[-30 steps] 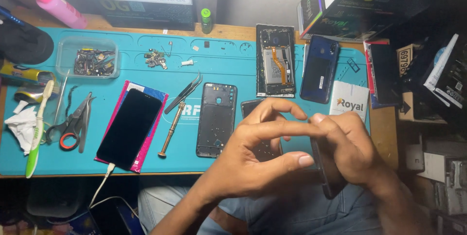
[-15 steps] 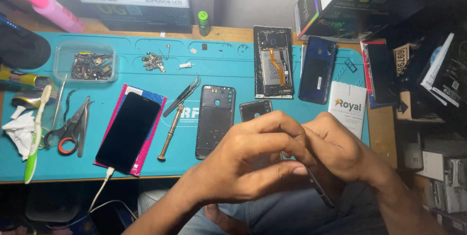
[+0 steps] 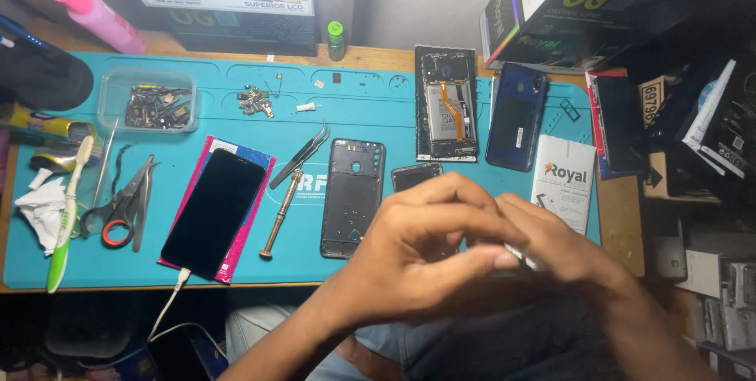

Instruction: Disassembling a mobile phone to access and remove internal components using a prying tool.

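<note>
Both hands together at the near edge of the bench; left hand (image 3: pixel 429 243) curled over right hand (image 3: pixel 563 259), grip closed on a thin phone part (image 3: pixel 516 253), mostly hidden; black phone frame (image 3: pixel 352 196) and screwdriver (image 3: pixel 281 213) just beyond on the teal mat (image 3: pixel 378 105).

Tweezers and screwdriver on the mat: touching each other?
Cannot tell. In the head view the tweezers lie just above the screwdriver handle, their tips meeting it too closely to show contact or gap.

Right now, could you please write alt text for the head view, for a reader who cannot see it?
Two bare hands, left hand and right hand, meet over something small and mostly hidden at the front edge of a teal repair mat. On the mat lie a black phone, a phone frame, tweezers, a screwdriver and scissors.
</note>
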